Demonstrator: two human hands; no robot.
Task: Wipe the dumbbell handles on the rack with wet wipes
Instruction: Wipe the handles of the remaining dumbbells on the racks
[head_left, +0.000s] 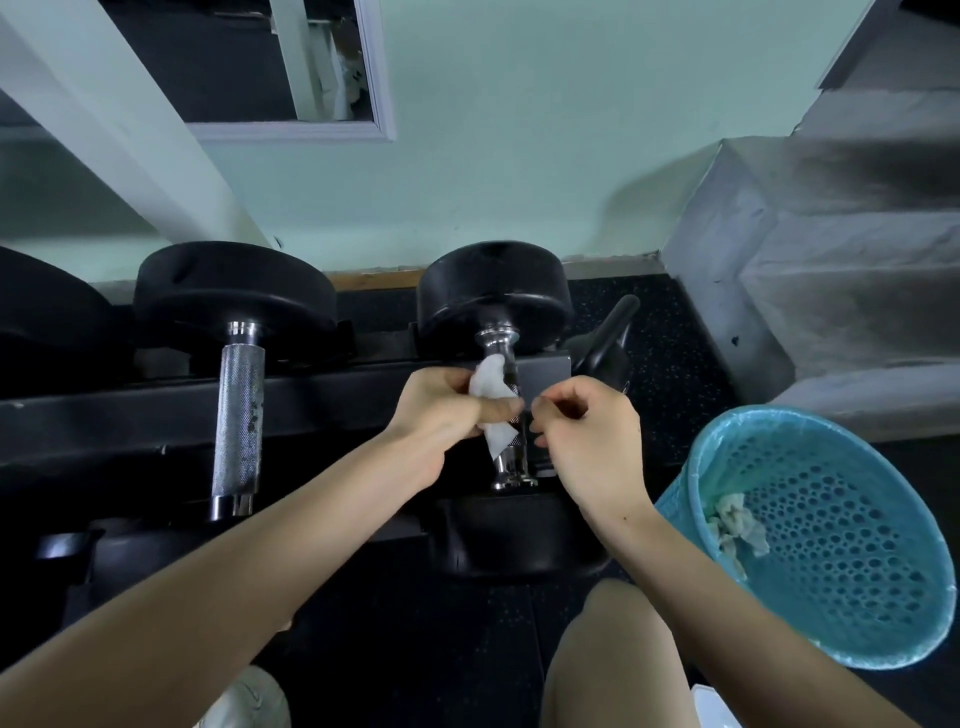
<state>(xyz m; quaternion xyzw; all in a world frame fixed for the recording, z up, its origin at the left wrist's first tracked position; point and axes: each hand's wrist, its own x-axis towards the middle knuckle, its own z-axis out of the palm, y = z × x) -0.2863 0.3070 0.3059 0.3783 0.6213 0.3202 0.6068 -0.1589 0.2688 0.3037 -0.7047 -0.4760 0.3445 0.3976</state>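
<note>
White wet wipe (491, 387), crumpled, sits on the chrome handle (511, 460) of the right-hand dumbbell, centre of frame. My left hand (441, 415) grips the wipe, fingers curled round it and against the bar; the wipe's ends stick out above and below the fist. Only the collars and a short knurled stretch of this handle show; the rest is covered by the wipe and my fingers.

My right hand (587, 441) is just right of the same handle, fingers curled in, thumb tip near the forefinger, nothing visible in its hold. I cannot tell whether the fingertips touch the bar.

Second dumbbell handle (239, 421), left of centre: bare knurled steel with dark blotches on its right side. Both dumbbells lie across the black rack rail (130, 410), black round heads toward the pale green wall.

Black kettlebell (608, 343) sits just behind and right of the rack end, on speckled dark flooring. Grey concrete steps (831, 260) fill the upper right.

Blue perforated waste basket (857, 561), lower right, tilted in view, lined with a thin bag. Used wipes (737, 525) lie against its left inner wall. My right forearm passes close beside its rim.

My knee (613, 649) and a pale shoe (249, 696) are at the bottom edge.
</note>
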